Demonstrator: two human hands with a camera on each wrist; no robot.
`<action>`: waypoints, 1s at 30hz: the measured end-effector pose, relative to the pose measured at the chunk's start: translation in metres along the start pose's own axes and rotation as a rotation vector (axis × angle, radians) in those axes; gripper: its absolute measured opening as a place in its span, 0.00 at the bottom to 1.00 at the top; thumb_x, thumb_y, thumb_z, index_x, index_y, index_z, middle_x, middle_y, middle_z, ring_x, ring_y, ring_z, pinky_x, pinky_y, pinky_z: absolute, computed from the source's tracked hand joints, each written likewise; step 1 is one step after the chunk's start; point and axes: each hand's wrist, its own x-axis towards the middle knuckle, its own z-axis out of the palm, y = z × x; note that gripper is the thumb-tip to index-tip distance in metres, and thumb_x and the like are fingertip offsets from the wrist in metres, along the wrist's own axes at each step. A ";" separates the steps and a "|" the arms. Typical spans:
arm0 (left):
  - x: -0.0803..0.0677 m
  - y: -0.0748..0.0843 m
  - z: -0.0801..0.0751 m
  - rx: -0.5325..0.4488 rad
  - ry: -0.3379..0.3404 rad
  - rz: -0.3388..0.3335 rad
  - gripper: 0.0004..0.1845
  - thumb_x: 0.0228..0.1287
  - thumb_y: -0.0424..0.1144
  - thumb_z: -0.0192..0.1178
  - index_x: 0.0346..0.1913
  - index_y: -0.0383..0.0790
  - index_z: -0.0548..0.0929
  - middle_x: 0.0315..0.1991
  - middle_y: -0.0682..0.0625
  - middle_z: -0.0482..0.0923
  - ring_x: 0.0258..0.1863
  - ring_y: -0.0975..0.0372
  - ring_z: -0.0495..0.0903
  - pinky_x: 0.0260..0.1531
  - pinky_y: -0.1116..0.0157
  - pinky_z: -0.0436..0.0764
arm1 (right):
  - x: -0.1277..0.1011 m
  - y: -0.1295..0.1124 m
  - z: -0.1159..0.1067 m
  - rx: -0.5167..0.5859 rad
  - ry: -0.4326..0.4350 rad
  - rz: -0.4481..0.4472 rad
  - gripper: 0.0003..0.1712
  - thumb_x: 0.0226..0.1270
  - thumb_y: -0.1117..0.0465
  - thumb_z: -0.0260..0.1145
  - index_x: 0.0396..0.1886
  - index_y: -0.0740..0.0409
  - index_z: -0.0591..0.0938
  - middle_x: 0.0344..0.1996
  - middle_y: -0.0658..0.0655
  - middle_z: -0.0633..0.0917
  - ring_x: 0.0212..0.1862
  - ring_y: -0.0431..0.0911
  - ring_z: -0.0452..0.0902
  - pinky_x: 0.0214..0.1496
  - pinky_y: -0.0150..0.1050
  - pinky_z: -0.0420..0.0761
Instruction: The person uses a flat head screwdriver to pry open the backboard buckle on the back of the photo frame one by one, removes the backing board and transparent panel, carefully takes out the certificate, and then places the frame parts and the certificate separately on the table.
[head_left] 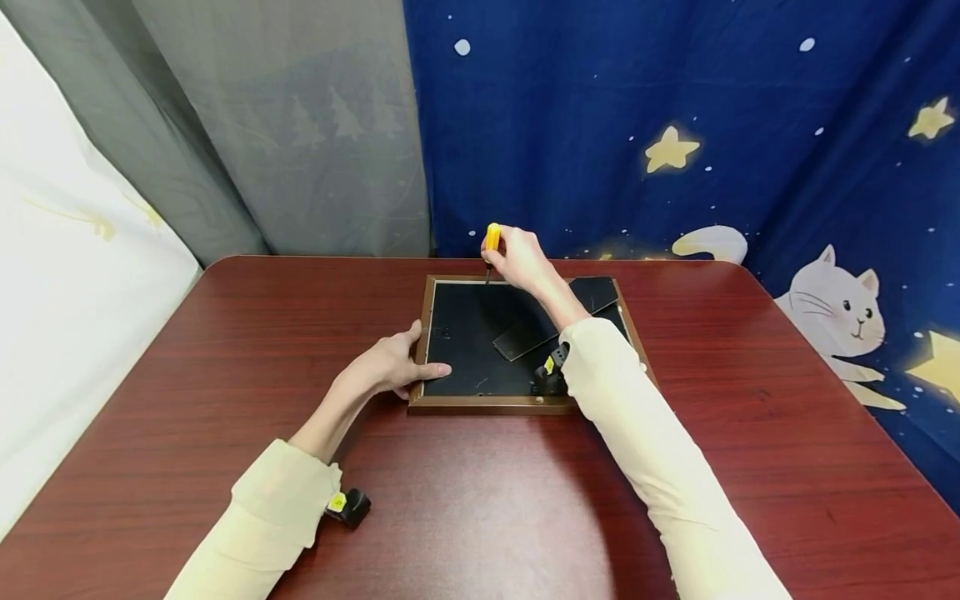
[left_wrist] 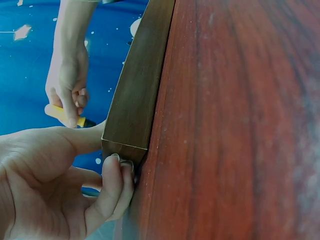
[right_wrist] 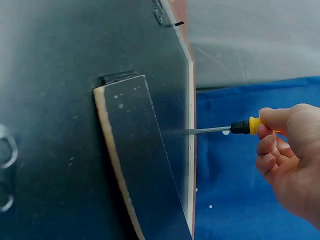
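Observation:
A picture frame (head_left: 487,406) with a brown border lies back side up on the table, its black backing board (head_left: 465,333) showing. My left hand (head_left: 390,362) grips its left side, thumb over the backing; in the left wrist view the fingertips (left_wrist: 112,172) press the frame's corner. With my right hand (head_left: 521,258) I hold a yellow-handled screwdriver (head_left: 492,237) upright between thumb and fingers. Its metal shaft (right_wrist: 212,130) meets the frame's far inner edge in the right wrist view. A black stand leg (right_wrist: 137,145) lies slantwise across the backing, partly under my right forearm in the head view.
The dark red wooden table (head_left: 262,350) stretches around the frame. Behind its far edge hang a grey curtain (head_left: 300,125) and a blue star-patterned curtain (head_left: 600,125). Metal hangers (right_wrist: 6,147) sit on the backing.

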 end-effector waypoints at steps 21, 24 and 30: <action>0.002 0.002 0.001 -0.005 -0.005 -0.004 0.56 0.66 0.53 0.68 0.81 0.37 0.41 0.70 0.28 0.63 0.25 0.57 0.83 0.31 0.64 0.86 | 0.011 0.006 0.015 0.132 0.162 0.128 0.11 0.75 0.60 0.64 0.50 0.63 0.82 0.36 0.59 0.82 0.35 0.49 0.77 0.38 0.36 0.81; 0.001 0.003 0.001 -0.001 -0.004 0.000 0.56 0.66 0.53 0.68 0.81 0.36 0.41 0.70 0.28 0.62 0.24 0.58 0.83 0.33 0.63 0.85 | 0.009 0.003 0.016 0.072 0.161 0.082 0.12 0.75 0.60 0.65 0.50 0.63 0.83 0.34 0.59 0.83 0.35 0.50 0.78 0.38 0.37 0.81; 0.000 0.003 0.001 -0.033 -0.010 -0.008 0.55 0.67 0.51 0.68 0.81 0.36 0.41 0.70 0.28 0.61 0.27 0.57 0.83 0.33 0.62 0.86 | -0.001 -0.010 0.025 -0.055 0.103 -0.071 0.13 0.73 0.62 0.66 0.51 0.65 0.84 0.34 0.60 0.82 0.36 0.49 0.77 0.39 0.37 0.79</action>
